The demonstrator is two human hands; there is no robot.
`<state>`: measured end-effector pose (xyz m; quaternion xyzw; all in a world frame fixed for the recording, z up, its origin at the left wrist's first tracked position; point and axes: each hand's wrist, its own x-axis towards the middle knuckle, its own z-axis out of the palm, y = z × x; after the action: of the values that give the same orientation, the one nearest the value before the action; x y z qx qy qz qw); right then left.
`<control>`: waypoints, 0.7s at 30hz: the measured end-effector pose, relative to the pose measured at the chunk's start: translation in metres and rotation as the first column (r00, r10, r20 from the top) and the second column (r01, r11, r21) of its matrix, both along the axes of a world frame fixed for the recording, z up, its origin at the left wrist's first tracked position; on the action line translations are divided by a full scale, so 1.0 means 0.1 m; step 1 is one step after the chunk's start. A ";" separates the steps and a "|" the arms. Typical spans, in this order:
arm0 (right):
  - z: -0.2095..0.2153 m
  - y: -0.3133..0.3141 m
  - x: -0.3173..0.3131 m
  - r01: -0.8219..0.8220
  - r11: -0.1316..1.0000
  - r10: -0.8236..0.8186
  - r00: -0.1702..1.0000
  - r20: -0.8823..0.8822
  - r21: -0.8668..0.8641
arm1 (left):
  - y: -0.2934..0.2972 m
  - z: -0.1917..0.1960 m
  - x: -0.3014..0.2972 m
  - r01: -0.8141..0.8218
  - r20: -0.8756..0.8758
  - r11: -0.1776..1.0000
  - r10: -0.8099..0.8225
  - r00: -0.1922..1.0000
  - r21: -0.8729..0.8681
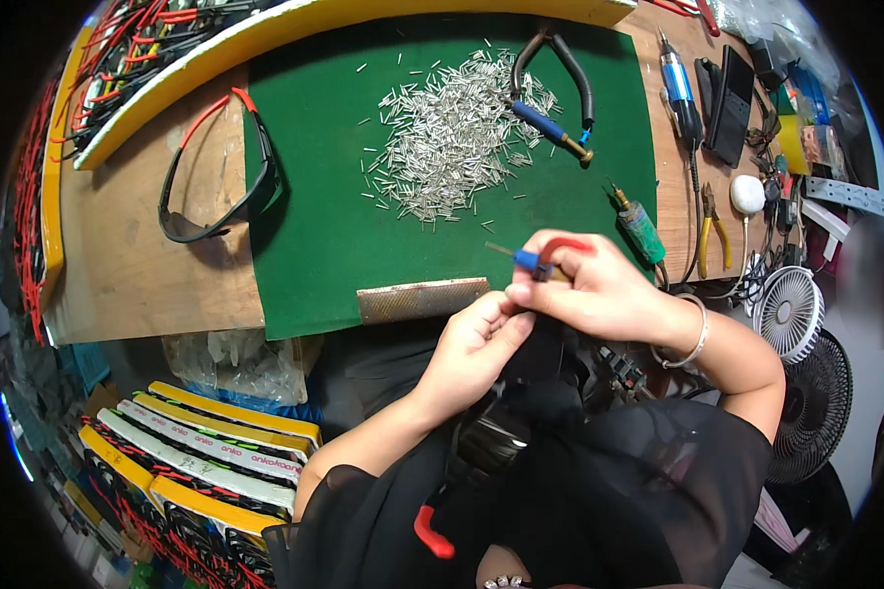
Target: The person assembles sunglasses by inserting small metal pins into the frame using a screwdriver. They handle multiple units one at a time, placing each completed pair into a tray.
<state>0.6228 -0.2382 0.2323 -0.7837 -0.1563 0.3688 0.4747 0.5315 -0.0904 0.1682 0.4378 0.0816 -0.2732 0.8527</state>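
Observation:
My right hand [599,293] is closed around a small blue tool [526,259] with a thin metal tip, pointing up to the left. A curved red end piece [566,244] shows above its fingers. Fingertips of my left hand [479,346] pinch together, touching the right hand's fingers. A dark piece runs down from the hands to a red tip [432,535] in front of my black clothing; it looks like the arm of glasses. Most of what the left fingers hold is hidden. Beyond the hands, a pile of small silver pins [452,137] lies on a green mat [314,236].
Black glasses with red tips [265,147] lie at the left. Pliers [587,83], a blue-handled tool [540,123], a green-handled tool [641,233] and a blue electric screwdriver [676,77] lie right. A ridged metal strip [422,299] borders the mat. Fans [791,306] stand right; yellow-edged trays [236,417] stand lower left.

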 end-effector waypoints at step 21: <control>0.31 -0.51 -0.07 0.106 0.991 -0.044 0.846 0.532 -0.086 | -0.03 -0.03 -0.12 -0.019 -0.547 0.997 -0.024 0.837 -0.073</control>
<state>0.6160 -0.2897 0.2629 -0.8858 -0.2291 0.1283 0.3826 0.5193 -0.0939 0.1653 0.3092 0.3107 -0.3909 0.8094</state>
